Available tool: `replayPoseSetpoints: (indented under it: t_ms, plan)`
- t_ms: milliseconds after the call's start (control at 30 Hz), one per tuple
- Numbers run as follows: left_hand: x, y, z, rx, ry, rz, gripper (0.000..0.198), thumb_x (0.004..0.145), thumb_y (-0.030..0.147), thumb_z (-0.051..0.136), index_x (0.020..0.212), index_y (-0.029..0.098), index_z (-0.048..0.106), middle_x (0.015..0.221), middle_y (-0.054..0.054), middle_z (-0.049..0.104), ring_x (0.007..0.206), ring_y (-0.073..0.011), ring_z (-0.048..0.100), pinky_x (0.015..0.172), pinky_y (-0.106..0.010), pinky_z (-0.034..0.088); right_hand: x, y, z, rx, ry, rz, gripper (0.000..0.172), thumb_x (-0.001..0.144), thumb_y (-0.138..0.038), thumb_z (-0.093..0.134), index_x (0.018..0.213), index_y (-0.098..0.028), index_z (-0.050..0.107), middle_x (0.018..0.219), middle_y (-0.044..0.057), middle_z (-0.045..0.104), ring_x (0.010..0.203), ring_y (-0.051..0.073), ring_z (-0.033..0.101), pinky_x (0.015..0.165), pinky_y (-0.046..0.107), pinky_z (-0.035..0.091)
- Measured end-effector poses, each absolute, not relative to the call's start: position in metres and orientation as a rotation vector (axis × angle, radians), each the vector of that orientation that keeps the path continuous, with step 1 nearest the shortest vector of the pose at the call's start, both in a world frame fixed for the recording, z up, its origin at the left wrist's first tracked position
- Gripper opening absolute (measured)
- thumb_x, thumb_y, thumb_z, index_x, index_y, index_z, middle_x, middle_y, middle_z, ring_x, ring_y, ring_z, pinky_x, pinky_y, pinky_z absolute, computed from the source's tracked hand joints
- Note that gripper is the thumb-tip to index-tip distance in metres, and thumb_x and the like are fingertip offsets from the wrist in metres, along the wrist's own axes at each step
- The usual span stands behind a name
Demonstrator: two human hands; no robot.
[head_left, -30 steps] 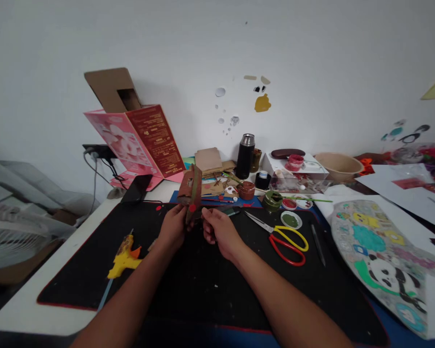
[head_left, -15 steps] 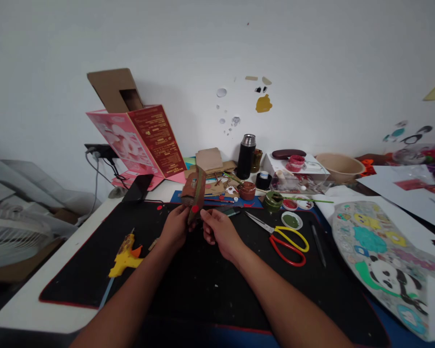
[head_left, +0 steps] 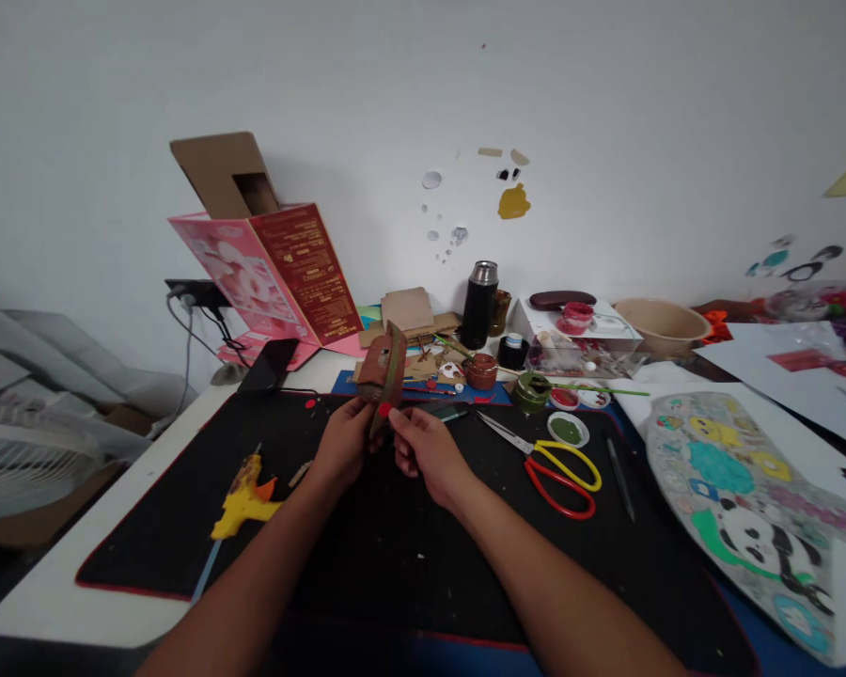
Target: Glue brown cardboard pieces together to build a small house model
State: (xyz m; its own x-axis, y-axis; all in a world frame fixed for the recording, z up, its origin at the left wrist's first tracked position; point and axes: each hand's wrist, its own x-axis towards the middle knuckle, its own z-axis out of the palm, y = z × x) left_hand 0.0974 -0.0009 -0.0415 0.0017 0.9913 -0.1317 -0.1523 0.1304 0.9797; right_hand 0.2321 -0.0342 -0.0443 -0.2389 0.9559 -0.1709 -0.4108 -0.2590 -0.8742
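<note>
My left hand (head_left: 348,436) is closed around the lower end of a small brown cardboard model (head_left: 373,367) with a green-edged curved side, holding it up above the black mat. On that green side, near the bottom, is a red disc (head_left: 384,410). My right hand (head_left: 423,440) has its thumb and fingers pinched together at the edge of the model, beside the red disc. Whether the right fingertips grip the disc or only press by it is hard to make out. The undersides of the fingers are hidden.
A yellow glue gun (head_left: 243,503) lies left on the black mat (head_left: 387,564). Scissors with red and yellow handles (head_left: 560,470), a pen (head_left: 618,475) and paint dishes (head_left: 568,430) lie right. Behind stand a black flask (head_left: 477,306), paint jars (head_left: 531,392) and a pink box (head_left: 268,273).
The cardboard model has turned slightly and shifted a little to the right, showing more of its brown side. Both hands stay nearly in place, the right still at the red disc.
</note>
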Motion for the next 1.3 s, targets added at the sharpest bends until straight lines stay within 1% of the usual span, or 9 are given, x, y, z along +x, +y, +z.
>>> replayPoseSetpoints:
  t_ms: [233,400,567,833,1133,1300]
  plan:
    - [0.097,0.0,-0.043,1.027,1.172,1.197,0.039,0.066,0.052,0.078,0.077,0.019,0.062,0.052,0.006,0.054,0.04,-0.0091,0.044,0.037,-0.02,0.028,0.233,-0.035,-0.044,-0.905,-0.887,1.694,0.06,0.071,-0.073,0.081,0.08,-0.021,0.054,0.053,-0.011,0.046,0.036,0.005,0.039,0.036,0.02,0.019]
    - [0.096,-0.002,-0.04,1.091,1.214,1.227,0.038,0.069,0.053,0.077,0.079,0.018,0.065,0.054,0.004,0.058,0.041,-0.01,0.045,0.039,-0.022,0.031,0.233,-0.035,-0.042,-0.912,-0.866,1.703,0.061,0.071,-0.075,0.079,0.081,-0.021,0.053,0.052,-0.011,0.045,0.036,0.006,0.039,0.036,0.02,0.019]
    - [0.095,-0.004,-0.038,1.163,1.278,1.255,0.037,0.071,0.051,0.077,0.085,0.017,0.07,0.06,0.003,0.064,0.044,-0.0108,0.047,0.042,-0.023,0.034,0.233,-0.035,-0.041,-0.921,-0.865,1.707,0.061,0.071,-0.076,0.078,0.083,-0.021,0.053,0.052,-0.011,0.045,0.037,0.006,0.039,0.036,0.02,0.019]
    - [0.094,-0.003,-0.04,1.203,1.296,1.258,0.039,0.074,0.054,0.075,0.088,0.018,0.071,0.063,0.001,0.066,0.048,-0.0135,0.051,0.045,-0.024,0.036,0.233,-0.035,-0.04,-0.924,-0.855,1.71,0.062,0.07,-0.075,0.079,0.079,-0.022,0.049,0.052,-0.011,0.045,0.036,0.006,0.039,0.036,0.02,0.019]
    - [0.096,-0.006,-0.032,1.246,1.355,1.269,0.035,0.073,0.05,0.071,0.087,0.018,0.072,0.062,0.0,0.065,0.055,-0.0166,0.056,0.051,-0.025,0.04,0.233,-0.035,-0.04,-0.914,-0.868,1.702,0.061,0.072,-0.075,0.078,0.079,-0.022,0.049,0.052,-0.011,0.046,0.036,0.006,0.04,0.036,0.02,0.019]
    - [0.097,-0.007,-0.027,1.276,1.411,1.282,0.037,0.073,0.052,0.07,0.084,0.018,0.072,0.064,-0.001,0.068,0.055,-0.0167,0.056,0.051,-0.026,0.04,0.232,-0.036,-0.04,-0.91,-0.894,1.698,0.06,0.073,-0.074,0.078,0.08,-0.022,0.051,0.052,-0.011,0.046,0.036,0.006,0.04,0.035,0.02,0.02]
